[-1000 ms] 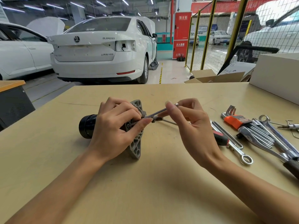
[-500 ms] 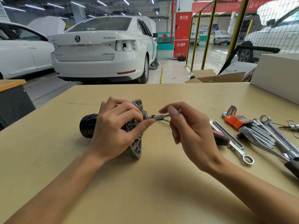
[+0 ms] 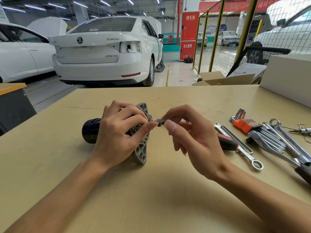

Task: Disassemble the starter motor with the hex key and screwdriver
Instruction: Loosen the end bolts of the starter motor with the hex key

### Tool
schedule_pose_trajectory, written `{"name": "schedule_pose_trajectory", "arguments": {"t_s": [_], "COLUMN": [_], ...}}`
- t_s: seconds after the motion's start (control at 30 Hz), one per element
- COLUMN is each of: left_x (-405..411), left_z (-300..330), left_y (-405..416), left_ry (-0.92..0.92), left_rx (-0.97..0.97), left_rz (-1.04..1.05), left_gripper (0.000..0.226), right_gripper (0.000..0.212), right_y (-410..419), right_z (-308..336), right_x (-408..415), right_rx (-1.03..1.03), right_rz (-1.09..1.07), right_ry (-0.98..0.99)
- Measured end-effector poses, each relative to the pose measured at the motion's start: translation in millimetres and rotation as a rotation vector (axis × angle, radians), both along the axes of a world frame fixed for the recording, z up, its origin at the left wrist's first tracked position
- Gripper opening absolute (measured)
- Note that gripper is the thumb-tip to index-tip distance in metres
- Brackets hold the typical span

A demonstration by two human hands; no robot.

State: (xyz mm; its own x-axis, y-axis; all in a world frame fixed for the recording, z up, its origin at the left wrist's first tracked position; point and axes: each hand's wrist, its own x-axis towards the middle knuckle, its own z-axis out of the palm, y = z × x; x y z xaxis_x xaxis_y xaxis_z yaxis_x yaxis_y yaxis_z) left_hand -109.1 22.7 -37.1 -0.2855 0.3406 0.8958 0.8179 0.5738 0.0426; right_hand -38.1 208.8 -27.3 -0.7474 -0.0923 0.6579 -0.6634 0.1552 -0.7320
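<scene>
While left hand (image 3: 117,137) grips starter motor (image 3: 140,145), right fingers (image 3: 170,124) pinch hex key (image 3: 159,121).

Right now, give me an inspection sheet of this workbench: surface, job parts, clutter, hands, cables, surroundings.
Surface: tan wooden benchtop, faint scratches.
Job's things: black-and-grey starter motor lying on its side, grey mounting flange toward the right hand; thin steel hex key at the flange.
Clutter: red-and-black-handled screwdriver, chrome combination spanners, hex key set in an orange holder, all right of the motor; white box at the far right edge.
Hands: left hand grips the motor; right hand pinches the hex key.
Cables: nothing seen.
Surroundings: white saloon car behind the bench, yellow-framed mesh fence, open cardboard box.
</scene>
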Motion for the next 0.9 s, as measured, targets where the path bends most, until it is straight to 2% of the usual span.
{"name": "schedule_pose_trajectory", "arguments": {"t_s": [0.07,0.23,0.33,0.53,0.63,0.9], "left_x": [-0.4,-0.7,-0.5,-0.2,0.2,0.1], "left_z": [-0.4,-1.1,-0.9,0.1,0.4,0.5], "left_y": [0.3,1.3,1.4,1.0,0.9,-0.6], "left_ry": [0.004,0.005,0.001,-0.019,-0.022,-0.028], "left_rx": [0.005,0.013,0.022,0.021,0.017,0.003], "left_rz": [0.006,0.009,0.004,-0.012,-0.013,-0.008], "left_gripper": [0.039,0.035,0.034,0.036,0.037,0.037], "right_gripper": [0.017,0.040,0.046,0.049,0.048,0.032], "right_y": [-0.5,-0.6,-0.6,2.7,2.9,0.5], "right_z": [0.9,0.0,-0.5,-1.1,-0.8,-6.0], "right_x": [0.2,-2.4,-4.7,-8.9,-8.5,-9.2], "right_rx": [0.000,-0.039,-0.036,-0.015,-0.035,-0.061], "right_rz": [-0.031,-0.122,-0.187,-0.225,-0.171,-0.080], "right_ry": [0.025,0.026,0.002,-0.139,-0.154,-0.129]}}
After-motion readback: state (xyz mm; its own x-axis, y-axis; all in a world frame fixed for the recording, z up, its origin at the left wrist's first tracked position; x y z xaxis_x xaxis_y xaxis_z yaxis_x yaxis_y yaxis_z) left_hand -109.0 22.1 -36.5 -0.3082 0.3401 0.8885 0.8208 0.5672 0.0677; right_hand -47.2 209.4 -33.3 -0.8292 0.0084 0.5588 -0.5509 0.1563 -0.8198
